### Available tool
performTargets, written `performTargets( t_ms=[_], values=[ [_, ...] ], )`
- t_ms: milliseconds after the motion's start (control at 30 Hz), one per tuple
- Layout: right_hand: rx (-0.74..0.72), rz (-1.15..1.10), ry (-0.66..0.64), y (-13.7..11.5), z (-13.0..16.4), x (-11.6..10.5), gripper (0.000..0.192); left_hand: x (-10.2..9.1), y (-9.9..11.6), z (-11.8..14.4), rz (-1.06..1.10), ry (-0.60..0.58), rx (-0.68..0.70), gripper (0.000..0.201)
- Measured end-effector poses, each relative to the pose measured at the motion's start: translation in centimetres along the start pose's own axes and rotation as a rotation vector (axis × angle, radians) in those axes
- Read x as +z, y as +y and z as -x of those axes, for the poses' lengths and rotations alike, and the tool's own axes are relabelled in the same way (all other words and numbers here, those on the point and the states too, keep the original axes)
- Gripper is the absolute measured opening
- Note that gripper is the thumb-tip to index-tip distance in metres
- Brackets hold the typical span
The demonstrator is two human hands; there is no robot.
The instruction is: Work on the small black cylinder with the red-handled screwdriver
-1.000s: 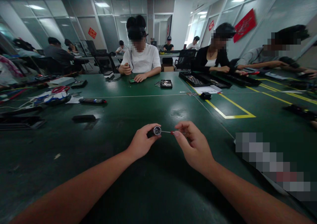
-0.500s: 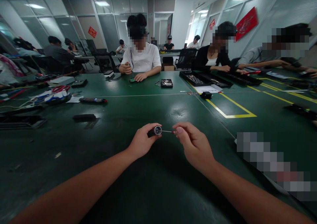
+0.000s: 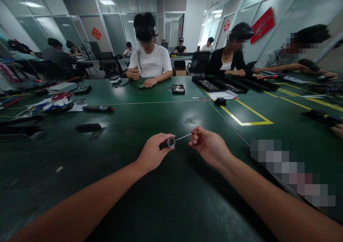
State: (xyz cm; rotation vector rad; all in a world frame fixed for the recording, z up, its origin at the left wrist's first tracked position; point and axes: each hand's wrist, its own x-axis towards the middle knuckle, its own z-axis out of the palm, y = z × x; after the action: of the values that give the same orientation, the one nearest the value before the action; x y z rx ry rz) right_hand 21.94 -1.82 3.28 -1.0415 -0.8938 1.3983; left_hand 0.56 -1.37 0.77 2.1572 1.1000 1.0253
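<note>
Left hand (image 3: 152,152): we grip a small cylinder (image 3: 168,142).
Right hand (image 3: 207,145): we pinch a thin screwdriver (image 3: 187,135), tip at cylinder.
Bench (image 3: 134,120): below.

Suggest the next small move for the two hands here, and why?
Probably level the thin tool with the small cylinder's bore and ease its tip in. The left hand grips the cylinder with its open end facing right; the right hand pinches the tool's red handle, shaft tilted, tip at the rim.
</note>
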Motion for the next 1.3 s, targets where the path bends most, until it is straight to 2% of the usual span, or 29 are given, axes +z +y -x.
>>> performTargets(
  t_ms=[100,200,267,500,633,800,933,1033,1100,1167,1233,1300],
  values=[
    [-0.129,-0.001,0.062,0.1,-0.2,-0.1,0.029,-0.1,0.0,0.0,-0.007,0.009,-0.029,0.035],
    [-0.316,0.138,0.084,0.5,0.4,0.1,0.029,-0.2,-0.1,0.1,0.005,0.016,-0.036,0.036],
    [-0.384,0.229,0.083,0.7,0.8,0.3,0.029,-0.2,-0.2,0.2,0.011,0.025,-0.036,0.035],
    [-0.444,0.375,0.065,0.4,1.5,0.6,0.026,-0.2,-0.2,0.1,0.02,0.026,-0.035,0.036],
    [-0.481,0.429,-0.002,-0.1,2.2,0.9,0.025,-0.1,-0.4,0.1,0.009,0.035,-0.04,0.035],
    [-0.494,0.529,-0.026,-0.5,3.0,0.8,0.037,-0.1,-0.5,0.1,-0.004,0.041,-0.052,0.035],
    [-0.562,0.645,-0.006,-0.4,3.4,0.7,0.024,-0.1,-0.4,0.0,0.008,0.052,-0.075,0.034],
    [-0.607,0.687,-0.013,-0.1,3.5,0.8,0.022,-0.1,-0.4,0.0,-0.002,0.059,-0.073,0.034],
    [-0.602,0.669,0.006,0.2,3.3,0.8,0.024,-0.1,-0.4,0.0,-0.019,0.055,-0.054,0.035],
    [-0.549,0.557,0.053,0.4,2.7,0.7,0.026,-0.3,-0.3,0.0,-0.059,0.044,-0.01,0.035],
    [-0.411,0.357,0.087,0.3,1.8,0.5,0.029,-0.5,-0.3,-0.1,-0.125,0.04,0.05,0.034],
    [-0.18,0.141,0.02,0.1,0.9,0.2,0.03,-0.7,-0.3,-0.2,-0.186,0.043,0.087,0.034]
  ],
)
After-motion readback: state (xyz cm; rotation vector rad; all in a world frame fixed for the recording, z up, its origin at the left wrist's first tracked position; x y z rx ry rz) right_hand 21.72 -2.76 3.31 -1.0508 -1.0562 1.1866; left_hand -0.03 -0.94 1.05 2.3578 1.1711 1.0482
